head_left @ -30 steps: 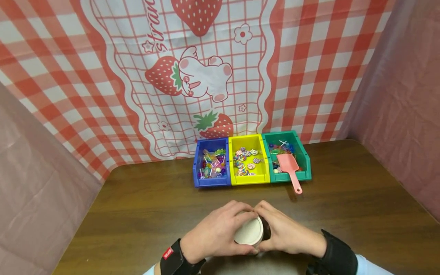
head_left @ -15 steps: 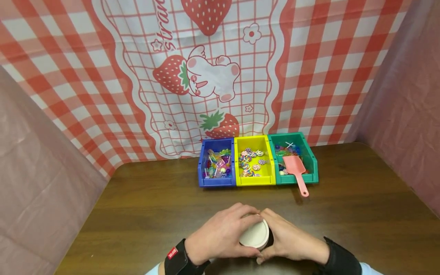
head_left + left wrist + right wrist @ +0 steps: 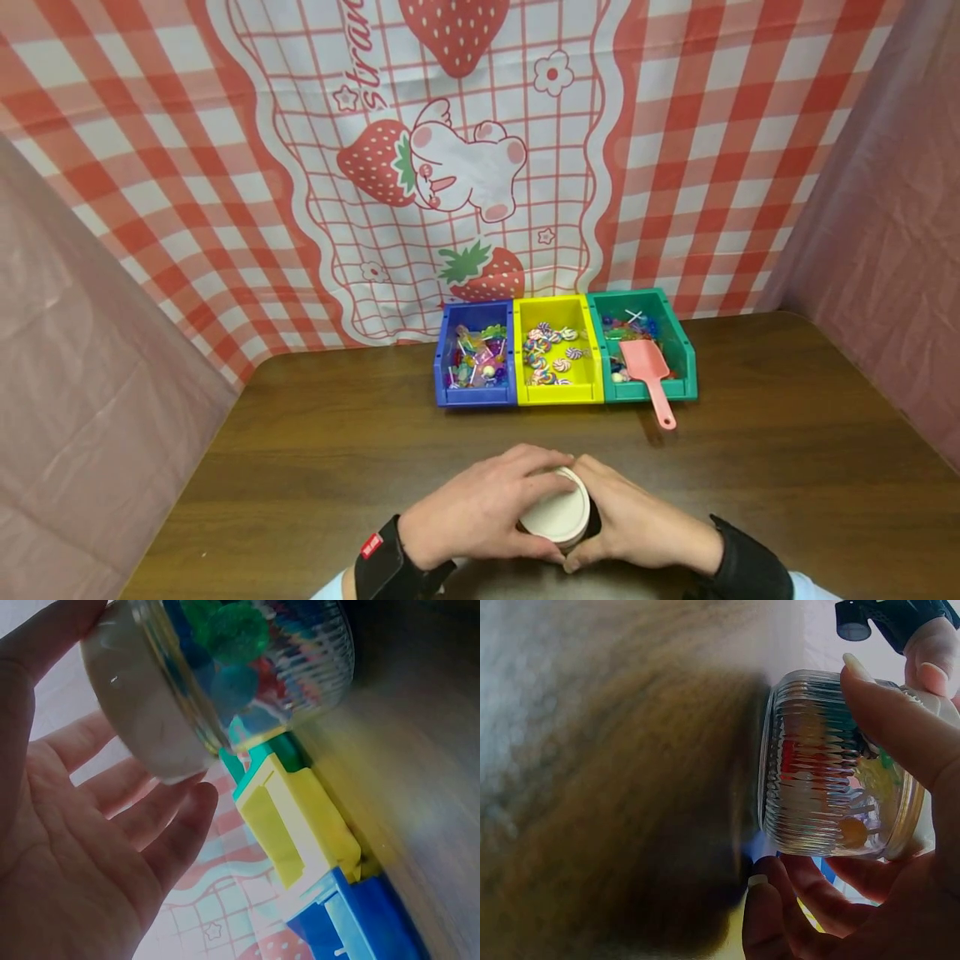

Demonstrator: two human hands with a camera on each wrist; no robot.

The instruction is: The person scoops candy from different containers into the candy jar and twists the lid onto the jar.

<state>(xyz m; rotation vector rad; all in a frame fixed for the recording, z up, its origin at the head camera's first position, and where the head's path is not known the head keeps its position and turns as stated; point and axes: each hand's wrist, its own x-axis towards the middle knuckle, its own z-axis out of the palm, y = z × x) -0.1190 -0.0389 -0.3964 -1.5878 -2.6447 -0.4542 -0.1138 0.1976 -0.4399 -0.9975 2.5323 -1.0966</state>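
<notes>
A ribbed clear jar [image 3: 810, 772] filled with colorful small pieces stands upright near the table's front, capped by a cream-white lid [image 3: 558, 510]. My left hand [image 3: 487, 510] grips the lid from the left, thumb in front and fingers behind. From the right, my right hand [image 3: 637, 521] holds the jar's body between thumb and fingers. In the left wrist view the lid [image 3: 139, 697] sits on the jar's mouth, and green and blue pieces show through the glass. The head view mostly hides the jar's body under the lid and hands.
Behind the hands, three joined bins stand in a row: blue [image 3: 477, 397], yellow [image 3: 561, 395] and green [image 3: 682, 367]. Each holds small candy-like pieces. A pink scoop [image 3: 645, 360] lies in the green bin, its handle over the front edge. A checked strawberry cloth [image 3: 690, 167] hangs behind the table.
The head view has shifted, so the whole scene sits slightly farther right. Both hands keep their hold on the lid and jar; any turn of the lid is too slight to tell.
</notes>
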